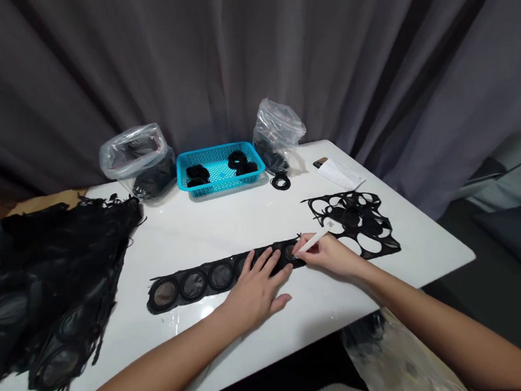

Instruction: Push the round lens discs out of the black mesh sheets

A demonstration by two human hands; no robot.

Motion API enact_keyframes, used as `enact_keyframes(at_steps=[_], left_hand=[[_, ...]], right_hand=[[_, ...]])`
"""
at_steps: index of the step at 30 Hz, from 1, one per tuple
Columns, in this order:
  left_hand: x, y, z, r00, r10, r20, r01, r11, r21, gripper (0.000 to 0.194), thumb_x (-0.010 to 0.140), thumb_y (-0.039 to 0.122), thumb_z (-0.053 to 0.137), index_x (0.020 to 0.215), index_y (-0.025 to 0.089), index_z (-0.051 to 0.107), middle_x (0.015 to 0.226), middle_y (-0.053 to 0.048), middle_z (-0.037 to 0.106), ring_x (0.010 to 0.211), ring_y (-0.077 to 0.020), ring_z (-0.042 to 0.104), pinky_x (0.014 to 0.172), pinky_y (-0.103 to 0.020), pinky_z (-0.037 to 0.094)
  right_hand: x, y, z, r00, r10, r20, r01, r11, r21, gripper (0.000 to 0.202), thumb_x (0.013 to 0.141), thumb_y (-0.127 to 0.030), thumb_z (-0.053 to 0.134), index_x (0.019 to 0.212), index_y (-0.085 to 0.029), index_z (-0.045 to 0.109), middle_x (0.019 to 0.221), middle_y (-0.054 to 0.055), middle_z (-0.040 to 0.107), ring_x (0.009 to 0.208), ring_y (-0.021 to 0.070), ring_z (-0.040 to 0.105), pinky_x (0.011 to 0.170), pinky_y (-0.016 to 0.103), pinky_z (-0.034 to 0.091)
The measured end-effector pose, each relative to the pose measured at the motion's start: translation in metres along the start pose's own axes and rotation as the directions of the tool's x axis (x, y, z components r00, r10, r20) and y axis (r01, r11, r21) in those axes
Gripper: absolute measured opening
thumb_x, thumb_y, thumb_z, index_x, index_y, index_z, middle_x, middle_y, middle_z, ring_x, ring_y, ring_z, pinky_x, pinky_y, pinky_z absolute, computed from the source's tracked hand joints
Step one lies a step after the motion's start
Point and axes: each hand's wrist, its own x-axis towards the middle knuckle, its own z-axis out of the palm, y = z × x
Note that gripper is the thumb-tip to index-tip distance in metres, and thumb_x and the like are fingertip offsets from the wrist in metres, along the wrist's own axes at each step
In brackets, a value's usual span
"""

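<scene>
A black rubber-like strip (207,279) with a row of round rings lies across the white table. My left hand (258,287) rests flat on it with the fingers spread, covering some of the rings. My right hand (330,254) is closed around a slim white pen-like tool (314,239), its tip down at a ring (291,253) near the strip's right end. The exact kind of tool cannot be made out. Just beyond my right hand lies a black sheet (385,242) full of round holes, with loose dark discs on it.
A heap of black sheets (62,268) covers the table's left side. At the back stand a blue basket (222,187) with black rings, and two clear plastic bags (135,150) (278,124). Some thin rings (280,182) and a white paper (340,174) lie nearby.
</scene>
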Motion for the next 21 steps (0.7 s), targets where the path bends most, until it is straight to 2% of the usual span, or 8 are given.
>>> enact_keyframes(at_steps=[9, 21], left_hand=[[0.0033, -0.0045, -0.0035, 0.999, 0.033, 0.039, -0.032, 0.999, -0.004, 0.058, 0.094, 0.05, 0.057, 0.144, 0.023, 0.047, 0.155, -0.02, 0.03, 0.147, -0.0358, 0.022, 0.117, -0.057, 0.016], [0.0019, -0.005, -0.0016, 0.999, 0.038, -0.025, -0.039, 0.998, -0.056, 0.057, 0.093, 0.049, 0.059, 0.143, 0.025, 0.048, 0.155, -0.018, 0.032, 0.147, -0.0343, 0.023, 0.117, -0.057, 0.016]], right_hand=[[0.0015, -0.0005, -0.0012, 1.0, 0.02, 0.013, -0.021, 1.0, 0.022, 0.017, 0.083, -0.032, 0.062, 0.086, -0.015, 0.064, 0.083, 0.004, 0.065, 0.07, 0.0143, 0.053, 0.063, 0.025, 0.04], [0.0023, -0.002, -0.0027, 0.999, 0.012, 0.031, -0.012, 1.0, 0.011, 0.018, 0.082, -0.032, 0.061, 0.087, -0.015, 0.065, 0.088, 0.005, 0.066, 0.075, 0.0158, 0.056, 0.066, 0.027, 0.042]])
